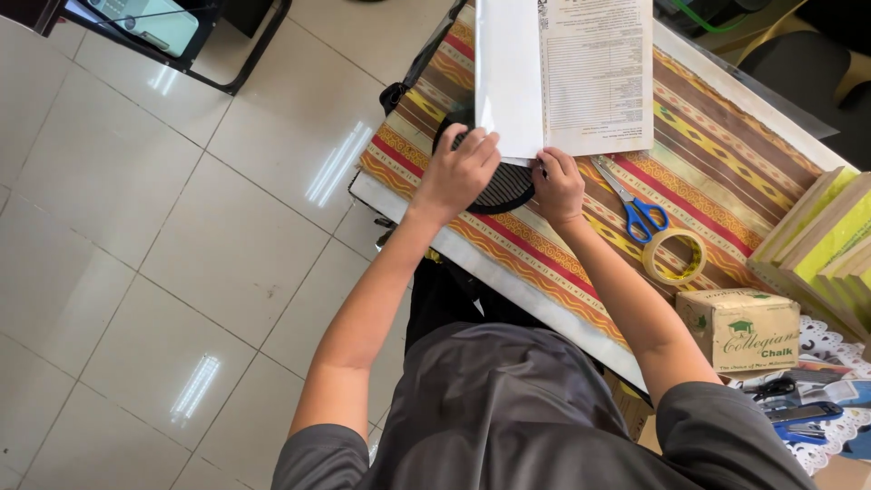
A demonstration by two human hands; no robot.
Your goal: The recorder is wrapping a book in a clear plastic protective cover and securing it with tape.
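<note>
Nearby, both hands (pixel 508 177) on white printed sheet (pixel 567 73), tan carton (pixel 739 331) rightward.

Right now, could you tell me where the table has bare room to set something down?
Free cloth lies beyond the scissors and tape roll, bordered by the papers and wooden boards. It is crowded around the left hand and right hand, and by the cardboard box.

Both arms bare, extended forward from short grey sleeves and converging toward the far centre. Left hand (pixel 461 172): back of hand uppermost, fingers curled downward, pressing flat. Right hand (pixel 557 186): just beside the left, knuckles raised, fingers bent and tucked under. Wrists straight.
</note>
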